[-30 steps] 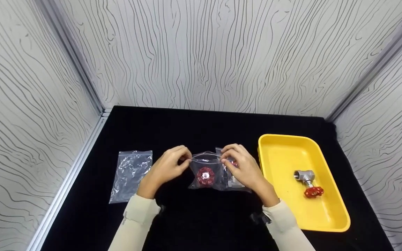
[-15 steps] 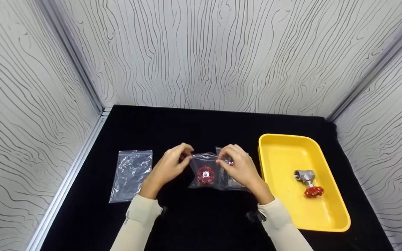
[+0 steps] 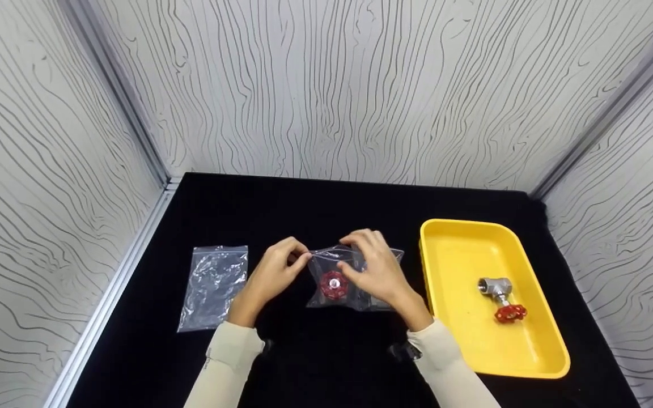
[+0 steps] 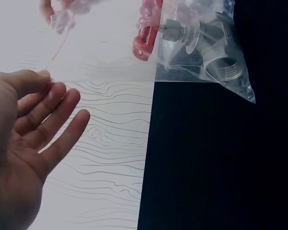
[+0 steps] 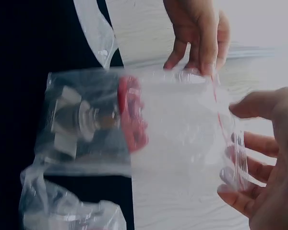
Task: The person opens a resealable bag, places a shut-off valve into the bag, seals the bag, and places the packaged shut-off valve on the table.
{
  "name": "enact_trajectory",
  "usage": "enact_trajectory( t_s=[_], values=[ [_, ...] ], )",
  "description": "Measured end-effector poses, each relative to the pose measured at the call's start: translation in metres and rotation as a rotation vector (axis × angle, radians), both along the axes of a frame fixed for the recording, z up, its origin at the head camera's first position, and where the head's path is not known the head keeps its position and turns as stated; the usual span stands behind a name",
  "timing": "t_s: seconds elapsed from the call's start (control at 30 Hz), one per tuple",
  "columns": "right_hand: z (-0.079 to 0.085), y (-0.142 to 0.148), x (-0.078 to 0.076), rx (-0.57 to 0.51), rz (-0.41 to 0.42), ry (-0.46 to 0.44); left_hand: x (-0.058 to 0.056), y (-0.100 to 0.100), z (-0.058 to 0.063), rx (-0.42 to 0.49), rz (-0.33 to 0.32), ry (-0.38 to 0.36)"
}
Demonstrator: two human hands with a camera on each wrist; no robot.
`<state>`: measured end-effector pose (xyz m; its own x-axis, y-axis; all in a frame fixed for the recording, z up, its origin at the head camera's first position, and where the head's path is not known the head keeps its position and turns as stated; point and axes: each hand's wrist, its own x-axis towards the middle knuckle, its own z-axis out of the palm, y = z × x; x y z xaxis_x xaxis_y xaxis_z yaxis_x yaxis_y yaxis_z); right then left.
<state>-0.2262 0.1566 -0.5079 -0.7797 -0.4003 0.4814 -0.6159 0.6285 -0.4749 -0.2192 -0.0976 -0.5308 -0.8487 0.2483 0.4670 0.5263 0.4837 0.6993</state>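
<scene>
A clear zip bag (image 5: 177,124) stands mouth up in the middle, holding a metal valve (image 4: 221,52) with a red handwheel (image 3: 334,285). My left hand (image 3: 275,266) pinches the left corner of its mouth between thumb and forefinger, the other fingers loosely bent. My right hand (image 3: 380,272) is at the right part of the mouth. Its thumb stands apart from its fingers, thumb on the near side, fingertips against the far side of the film in the right wrist view. A second filled zip bag (image 5: 77,211) lies just right of it, mostly hidden by my right hand in the head view.
A flat zip bag (image 3: 216,289) lies on the left of the black table (image 3: 315,207). On the right stands a yellow tray (image 3: 451,340) with another red-handled valve (image 3: 499,294) in it. Patterned panels (image 3: 326,90) wall the table in.
My right hand has slid left along the bag's mouth and parted its thumb from its fingers, uncovering more of the second bag's top. My left hand keeps its pinch at the corner.
</scene>
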Motion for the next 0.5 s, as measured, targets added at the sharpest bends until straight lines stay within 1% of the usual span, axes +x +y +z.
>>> enact_trajectory(
  t_s=[0.13,0.33,0.5],
  values=[
    [0.002,-0.014,0.000,0.045,0.032,0.029,0.000,0.000,-0.001,0.003,-0.004,0.008],
    [0.008,-0.032,-0.005,0.107,0.082,0.058,0.000,0.000,0.000,-0.012,-0.007,0.029],
    [0.009,-0.041,-0.008,0.139,0.082,0.067,0.001,-0.001,-0.002,-0.029,-0.017,0.038]
  ],
)
